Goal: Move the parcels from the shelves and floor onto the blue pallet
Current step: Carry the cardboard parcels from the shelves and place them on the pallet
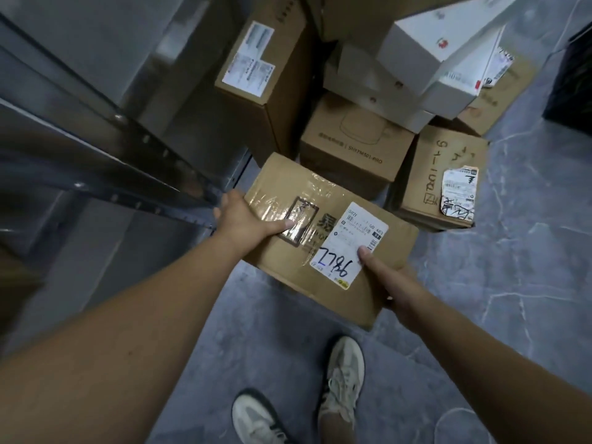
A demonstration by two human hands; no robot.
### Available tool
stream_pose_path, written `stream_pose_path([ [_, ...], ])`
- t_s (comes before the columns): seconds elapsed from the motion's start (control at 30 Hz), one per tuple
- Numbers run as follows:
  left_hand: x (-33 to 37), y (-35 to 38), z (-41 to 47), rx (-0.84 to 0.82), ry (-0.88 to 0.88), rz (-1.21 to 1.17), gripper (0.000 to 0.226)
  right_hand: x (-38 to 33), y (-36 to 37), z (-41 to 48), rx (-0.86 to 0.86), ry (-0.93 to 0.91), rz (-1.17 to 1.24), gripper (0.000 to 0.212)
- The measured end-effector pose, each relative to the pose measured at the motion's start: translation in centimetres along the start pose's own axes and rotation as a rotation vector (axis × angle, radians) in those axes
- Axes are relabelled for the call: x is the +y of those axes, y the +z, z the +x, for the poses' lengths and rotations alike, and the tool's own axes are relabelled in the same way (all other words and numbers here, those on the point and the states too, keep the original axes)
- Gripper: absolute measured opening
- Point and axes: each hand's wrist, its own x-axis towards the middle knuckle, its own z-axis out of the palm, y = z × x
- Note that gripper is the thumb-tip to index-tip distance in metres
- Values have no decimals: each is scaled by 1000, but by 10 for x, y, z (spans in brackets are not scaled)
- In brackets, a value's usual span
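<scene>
As I look down past my arms, grey metal shelving (128, 174) runs along the left of the taped cardboard parcel (330, 302) I am holding, and one dark beam ends just beside its left corner. My left hand (246, 221) clamps the parcel's left edge, with the thumb lying flat across the glossy tape on top and the fingers curled round the side. A white shipping label (350, 248) with handwritten digits sits on the parcel's top, right of centre. My right hand (389, 280) grips the parcel's near right edge; the thumb presses the label's corner and the other fingers are hidden beneath. The hands are apart, one at each end. Beyond the parcel, a tall brown carton (256, 91) stands to the left and a squat printed box (352, 149) sits close behind it. White boxes (426, 49) are stacked above that, and a scribbled-on carton (439, 177) with a torn label lies to the right. Below the parcel, my two pale shoes (342, 376) stand on the grey marbled floor (512, 299).
</scene>
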Motion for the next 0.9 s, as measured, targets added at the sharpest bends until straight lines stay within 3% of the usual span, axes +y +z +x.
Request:
stream_pose_path([
  [0.1, 3, -46, -45, 29, -9, -74, 105, -39, -10, -50, 17, -76, -77, 48],
  [0.23, 36, -129, -120, -48, -26, -276, 87, -127, -23, -158, 14, -216, -168, 54],
  [0.37, 93, -222, -208, 47, 12, -420, 79, -216, -35, -282, -48, -397, -190, 34],
  [0.5, 129, -292, -308, 146, 22, -486, 79, -277, -44, -397, -40, -501, -294, 56],
  [0.63, 131, -330, -396, 278, -20, -544, 83, -308, -47, -463, -188, -580, -398, 64],
  [0.77, 106, -346, -469, 443, -117, -606, 81, -311, -27, -498, -334, -664, -520, 85],
  [0.9, 66, -344, -540, 602, -223, -720, 76, -283, 8, -533, -538, -657, -626, 67],
])
